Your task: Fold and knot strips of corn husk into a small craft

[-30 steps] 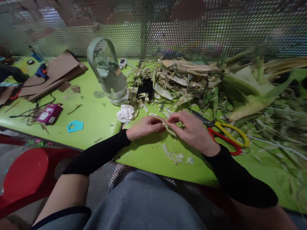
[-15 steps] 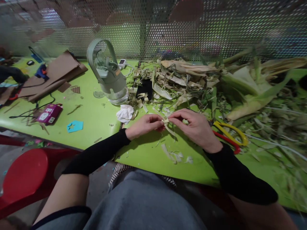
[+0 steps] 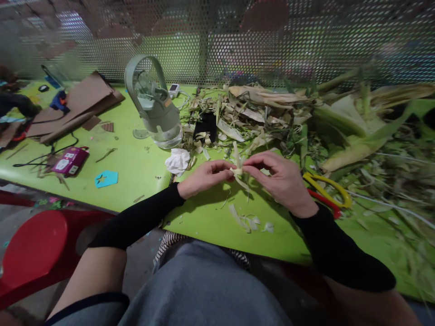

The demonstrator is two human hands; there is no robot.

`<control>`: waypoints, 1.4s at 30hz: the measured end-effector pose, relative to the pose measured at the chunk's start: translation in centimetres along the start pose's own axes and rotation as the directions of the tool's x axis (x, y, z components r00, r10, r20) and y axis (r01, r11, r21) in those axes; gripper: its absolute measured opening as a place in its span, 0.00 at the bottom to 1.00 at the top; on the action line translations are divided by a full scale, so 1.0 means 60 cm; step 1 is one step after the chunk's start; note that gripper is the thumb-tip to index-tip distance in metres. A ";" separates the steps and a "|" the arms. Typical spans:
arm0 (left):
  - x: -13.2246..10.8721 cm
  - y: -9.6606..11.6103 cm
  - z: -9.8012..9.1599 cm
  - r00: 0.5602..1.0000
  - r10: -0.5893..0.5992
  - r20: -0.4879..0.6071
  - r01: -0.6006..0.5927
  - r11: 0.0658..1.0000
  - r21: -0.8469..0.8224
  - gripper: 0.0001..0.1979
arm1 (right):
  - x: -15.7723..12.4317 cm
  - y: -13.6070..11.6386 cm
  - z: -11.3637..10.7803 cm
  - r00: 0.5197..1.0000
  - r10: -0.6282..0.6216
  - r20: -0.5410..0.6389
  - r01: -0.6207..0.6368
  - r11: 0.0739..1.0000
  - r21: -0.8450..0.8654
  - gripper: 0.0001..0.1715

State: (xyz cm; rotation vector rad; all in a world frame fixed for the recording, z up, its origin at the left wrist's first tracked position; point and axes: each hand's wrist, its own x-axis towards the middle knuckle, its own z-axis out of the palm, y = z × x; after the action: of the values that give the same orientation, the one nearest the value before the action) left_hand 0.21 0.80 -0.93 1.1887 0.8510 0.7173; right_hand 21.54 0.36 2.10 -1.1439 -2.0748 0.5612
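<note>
Between my two hands is a small knotted piece of corn husk point(image 3: 237, 172), pale yellow-green, with one strip standing up and another trailing down to the right. My left hand point(image 3: 208, 178) pinches its left side between thumb and fingers. From the right, my right hand point(image 3: 277, 179) grips it with thumb and index fingertips. Scissors point(image 3: 328, 190) with yellow and red handles lie by my right wrist, their blades hidden. Loose husk scraps point(image 3: 243, 219) lie on the green table point(image 3: 200, 217) below my hands.
A heap of husk shreds point(image 3: 258, 108) and whole husks point(image 3: 353, 131) covers the back and right. A green-handled bottle point(image 3: 158, 113), crumpled tissue point(image 3: 177, 161), dark phone-like slab point(image 3: 205, 127), purple box point(image 3: 70, 160) and cardboard point(image 3: 78, 106) stand or lie leftward. A red stool point(image 3: 37, 244) is below.
The husk piece has turned, so a strip that leaned left now stands upright. My right hand has shifted slightly right, and both hands still pinch the piece.
</note>
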 end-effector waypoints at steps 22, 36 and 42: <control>0.006 -0.003 0.000 0.984 0.144 0.107 -0.144 0.990 -0.006 0.18 | -0.002 0.003 0.012 0.962 0.261 0.084 -0.274 0.931 0.243 0.18; 0.009 -0.012 0.007 0.990 0.124 0.070 -0.125 0.992 0.017 0.06 | -0.012 -0.006 0.039 0.994 0.101 -0.052 -0.097 0.993 0.069 0.21; 0.003 -0.003 0.007 0.994 0.097 0.055 -0.098 0.995 0.012 0.05 | -0.014 -0.003 0.042 0.959 0.269 0.090 -0.282 0.870 0.405 0.21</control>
State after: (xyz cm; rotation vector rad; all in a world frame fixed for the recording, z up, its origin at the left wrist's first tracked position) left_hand 0.70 0.71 -1.09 1.2638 0.7579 0.7556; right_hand 19.87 -0.55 0.20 -1.1804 -1.7067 1.1069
